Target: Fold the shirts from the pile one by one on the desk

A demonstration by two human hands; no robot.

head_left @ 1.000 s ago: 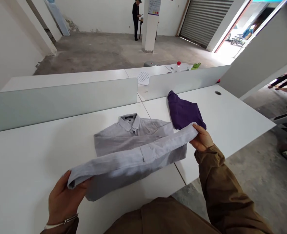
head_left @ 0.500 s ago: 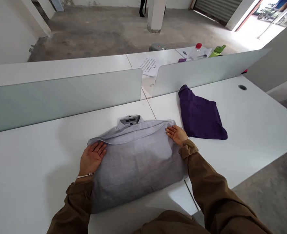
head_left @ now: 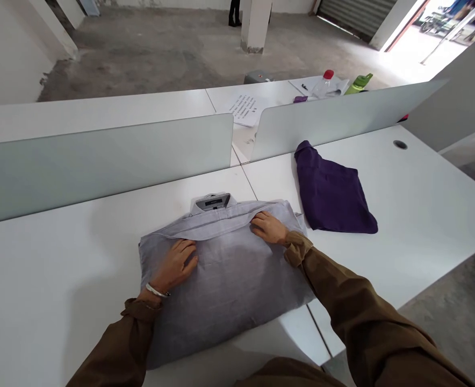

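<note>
**Shirt [head_left: 229, 290] lies under left hand [head_left: 176, 263] and right hand [head_left: 270, 228]**

The shirt is spread on the white table [head_left: 31, 285], folded, its collar [head_left: 232, 199] at the far side. A pale band [head_left: 219, 228] of cloth runs across it just below the collar, and both hands are at that band's near edge.

The left hand lies palm down on the shirt, left of the middle, its fingers bent and its tips at the edge. The right hand sits farther up and to the right, fingers curled down onto the cloth where the band narrows. Whether either one pinches the cloth or merely presses on it, I cannot tell.

The collar stands beyond both hands, roughly between them from side to side. A stretch of cloth shows between the two hands, and most of the shirt lies on the person's side of the fingertips. A purple garment [head_left: 334, 193] lies just beside the shirt on the right, clear of the right hand.
</note>
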